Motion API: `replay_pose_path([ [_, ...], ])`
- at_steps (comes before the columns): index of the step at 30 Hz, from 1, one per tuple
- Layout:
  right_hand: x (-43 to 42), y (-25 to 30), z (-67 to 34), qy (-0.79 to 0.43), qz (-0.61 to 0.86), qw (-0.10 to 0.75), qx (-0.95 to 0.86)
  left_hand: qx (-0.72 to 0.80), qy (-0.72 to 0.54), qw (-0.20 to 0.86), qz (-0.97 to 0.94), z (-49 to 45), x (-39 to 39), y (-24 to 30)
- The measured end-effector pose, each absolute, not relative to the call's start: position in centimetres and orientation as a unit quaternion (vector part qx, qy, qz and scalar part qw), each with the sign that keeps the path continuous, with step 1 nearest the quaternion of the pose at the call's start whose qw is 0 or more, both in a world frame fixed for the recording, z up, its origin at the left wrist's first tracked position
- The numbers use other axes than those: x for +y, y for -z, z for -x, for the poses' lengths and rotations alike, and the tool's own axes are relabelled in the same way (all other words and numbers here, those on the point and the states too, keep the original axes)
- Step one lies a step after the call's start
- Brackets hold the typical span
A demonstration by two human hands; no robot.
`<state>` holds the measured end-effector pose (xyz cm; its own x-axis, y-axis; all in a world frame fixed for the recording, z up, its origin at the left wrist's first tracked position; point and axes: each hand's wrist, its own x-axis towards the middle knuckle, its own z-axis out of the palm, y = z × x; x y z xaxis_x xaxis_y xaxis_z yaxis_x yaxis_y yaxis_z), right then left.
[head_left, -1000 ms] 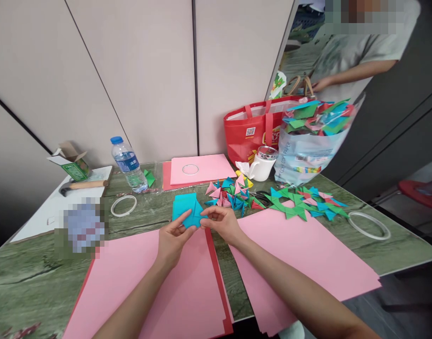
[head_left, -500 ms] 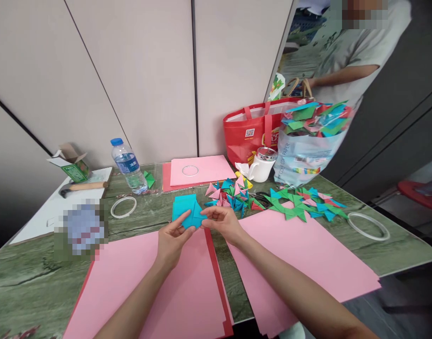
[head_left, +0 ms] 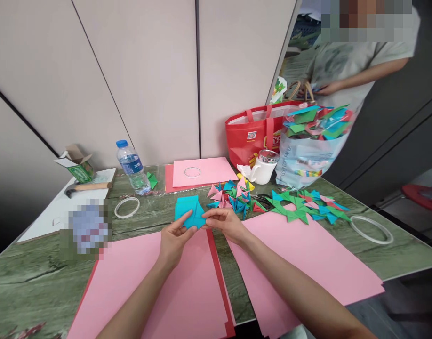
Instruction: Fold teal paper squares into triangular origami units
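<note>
Matt blue folded paper point(head_left: 189, 214), matt pink paper sheets point(head_left: 308, 254), glossy green wood-grain table point(head_left: 32, 278), clear plastic bottle point(head_left: 133, 167)

Both bare forearms extended forward and converged toward the blue paper point(head_left: 188, 210). The left hand point(head_left: 173, 239) was positioned at the paper's near-left edge, with thumb and fingertips closed on it. The right hand point(head_left: 226, 224) was positioned at its near-right edge, fingers curled and pinching. The hands were close together but not touching.
</note>
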<state>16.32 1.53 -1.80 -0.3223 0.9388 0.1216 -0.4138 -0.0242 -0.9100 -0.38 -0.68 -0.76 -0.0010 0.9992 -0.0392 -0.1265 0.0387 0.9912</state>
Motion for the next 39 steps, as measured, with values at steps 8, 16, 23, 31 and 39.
replay_pose_path([
  [8, 0.9, 1.6, -15.6, -0.513, 0.361, 0.511, -0.588, 0.494, -0.494, 0.499, -0.513, 0.5, -0.8, 0.6],
  [16, 0.6, 2.4, -15.0, -0.449, 0.390, 0.512, -0.620, 0.486, -0.494, 0.509, -0.511, 0.1, -1.1, 0.5],
  [23, 0.4, 2.2, -15.1, -0.413, 0.403, 0.506, -0.641, 0.476, -0.494, 0.515, -0.514, 0.1, -1.1, 0.8],
  [31, 0.9, 1.9, -15.7, -0.521, 0.355, 0.511, -0.584, 0.487, -0.489, 0.518, -0.505, 0.4, -0.9, 0.9],
  [39, 1.1, 1.0, -16.4, -0.522, 0.341, 0.496, -0.604, 0.499, -0.498, 0.513, -0.490, 0.4, -0.9, 0.1],
])
